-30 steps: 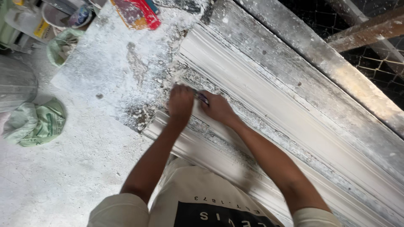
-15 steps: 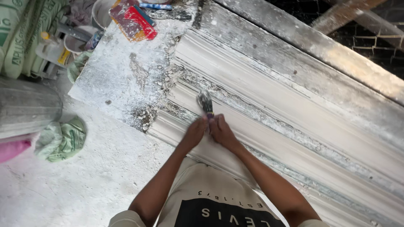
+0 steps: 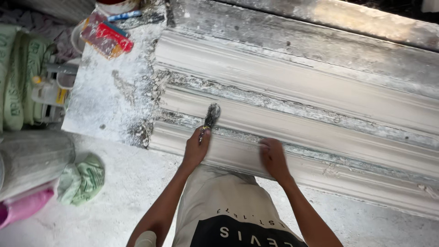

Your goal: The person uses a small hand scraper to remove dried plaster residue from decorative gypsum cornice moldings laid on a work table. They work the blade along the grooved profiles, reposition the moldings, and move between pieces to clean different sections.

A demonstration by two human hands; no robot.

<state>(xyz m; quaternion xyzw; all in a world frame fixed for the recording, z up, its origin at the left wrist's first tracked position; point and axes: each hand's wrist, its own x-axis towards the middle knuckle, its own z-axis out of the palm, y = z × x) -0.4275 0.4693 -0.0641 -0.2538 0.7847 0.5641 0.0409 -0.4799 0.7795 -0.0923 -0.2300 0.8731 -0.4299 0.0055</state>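
Observation:
A long white plaster moulding with ridges and grooves lies across a dusty white table. My left hand grips a small paint brush; its dark bristles rest in a groove near the moulding's left end. My right hand lies fingers-down on the moulding's near edge, a little to the right of the brush, holding nothing.
A red and yellow packet lies at the table's far left corner. Green printed sacks and a plastic bottle stand left of the table. A grey drum, a pink object and a crumpled green bag sit on the floor.
My hands were together on the brush; now they are apart. The left keeps the brush in the groove, and the right has slid to the right along the moulding's edge.

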